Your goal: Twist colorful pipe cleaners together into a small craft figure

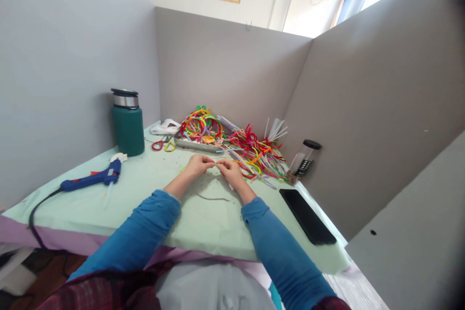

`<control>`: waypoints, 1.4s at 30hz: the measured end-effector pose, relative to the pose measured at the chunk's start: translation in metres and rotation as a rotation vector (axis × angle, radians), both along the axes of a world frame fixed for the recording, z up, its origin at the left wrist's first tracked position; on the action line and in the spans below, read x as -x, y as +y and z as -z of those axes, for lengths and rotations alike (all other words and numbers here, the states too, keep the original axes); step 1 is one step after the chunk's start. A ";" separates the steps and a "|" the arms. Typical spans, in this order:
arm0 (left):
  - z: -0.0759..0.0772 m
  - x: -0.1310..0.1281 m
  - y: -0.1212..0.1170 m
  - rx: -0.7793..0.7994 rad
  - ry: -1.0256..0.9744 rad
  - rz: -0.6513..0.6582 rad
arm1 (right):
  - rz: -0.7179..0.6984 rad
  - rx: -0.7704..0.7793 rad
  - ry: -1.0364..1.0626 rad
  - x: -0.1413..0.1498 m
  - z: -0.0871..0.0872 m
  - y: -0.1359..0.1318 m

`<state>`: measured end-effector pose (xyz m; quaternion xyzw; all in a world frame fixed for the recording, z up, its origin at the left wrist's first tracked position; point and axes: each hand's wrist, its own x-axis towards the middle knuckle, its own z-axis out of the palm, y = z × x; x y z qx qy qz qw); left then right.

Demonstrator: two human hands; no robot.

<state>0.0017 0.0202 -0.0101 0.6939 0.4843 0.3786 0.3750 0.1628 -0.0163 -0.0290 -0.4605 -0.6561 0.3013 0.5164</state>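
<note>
A small craft workspace, partly enclosed by grey partitions [232,68]: a cloth-covered table [145,213] holds a blue glue gun [90,178] at left and, at the far side, a heap of colourful pipe cleaners [254,147] beside a metal tray [198,145].

Bottle [128,131]: dark teal, silver neck | glue gun [90,179]: blue | small piece [215,164]: yellow-green | fuzzy stems [257,149]: multicoloured | tablecloth [145,225]: pale green | cuff [87,290]: red plaid
</note>
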 end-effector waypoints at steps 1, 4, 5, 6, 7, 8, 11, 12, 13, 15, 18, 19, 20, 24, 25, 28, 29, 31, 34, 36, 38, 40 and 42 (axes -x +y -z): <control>0.000 0.000 0.001 -0.008 0.014 -0.006 | 0.004 0.000 -0.006 0.000 0.000 0.000; 0.000 0.000 0.000 -0.039 0.057 -0.011 | 0.012 0.003 -0.009 0.000 0.000 0.000; -0.001 0.000 -0.001 -0.053 0.070 -0.011 | 0.013 0.004 -0.008 0.000 0.000 0.000; -0.002 0.000 -0.002 -0.069 0.082 -0.011 | 0.015 0.005 -0.008 0.000 0.000 0.000; -0.003 0.001 -0.004 -0.086 0.093 -0.013 | 0.017 0.006 -0.009 0.000 0.000 0.001; -0.003 0.001 -0.005 -0.101 0.105 -0.017 | 0.018 0.007 -0.011 0.000 0.000 0.001; -0.005 0.001 -0.007 -0.130 0.147 -0.034 | 0.023 0.007 -0.015 0.001 -0.001 0.000; -0.005 0.002 -0.007 -0.135 0.158 -0.039 | 0.025 0.007 -0.014 0.001 -0.001 0.000; -0.005 0.002 -0.006 -0.139 0.167 -0.043 | 0.026 0.006 -0.012 0.001 -0.001 0.000; -0.004 0.002 -0.006 -0.143 0.171 -0.048 | 0.026 0.006 -0.010 0.001 -0.001 0.000; -0.002 0.002 -0.004 -0.154 0.162 -0.058 | 0.022 0.000 -0.011 0.001 -0.001 0.000; -0.002 0.002 -0.003 -0.157 0.156 -0.059 | 0.021 -0.004 -0.011 0.001 -0.001 0.000; -0.001 0.002 -0.002 -0.157 0.150 -0.055 | 0.020 -0.007 -0.011 0.001 -0.001 0.000; 0.001 0.003 0.000 -0.103 0.097 -0.023 | 0.017 0.001 -0.007 0.001 -0.001 0.000; 0.002 0.003 0.000 -0.080 0.080 -0.013 | 0.017 0.003 -0.009 0.001 -0.001 0.000; 0.002 0.002 0.000 -0.024 0.038 0.005 | 0.023 0.001 -0.015 0.001 -0.002 -0.001; 0.002 0.002 0.000 -0.009 0.031 0.009 | 0.022 0.001 -0.015 0.001 -0.002 -0.001; 0.002 0.002 -0.001 0.024 0.024 0.015 | 0.017 0.004 -0.011 0.001 -0.002 -0.001; 0.000 0.002 -0.004 0.073 0.008 0.034 | 0.010 0.004 -0.008 0.001 0.000 -0.001; 0.000 0.002 -0.005 0.101 -0.007 0.043 | 0.007 0.000 -0.010 0.001 0.000 0.000; 0.000 0.002 -0.006 0.123 -0.023 0.043 | 0.008 -0.003 -0.014 0.001 0.000 0.000; 0.000 0.003 -0.006 0.140 -0.037 0.047 | 0.010 -0.002 -0.017 0.001 0.000 -0.001; 0.001 0.002 -0.006 0.161 -0.043 0.059 | 0.007 -0.003 -0.014 0.001 0.000 -0.001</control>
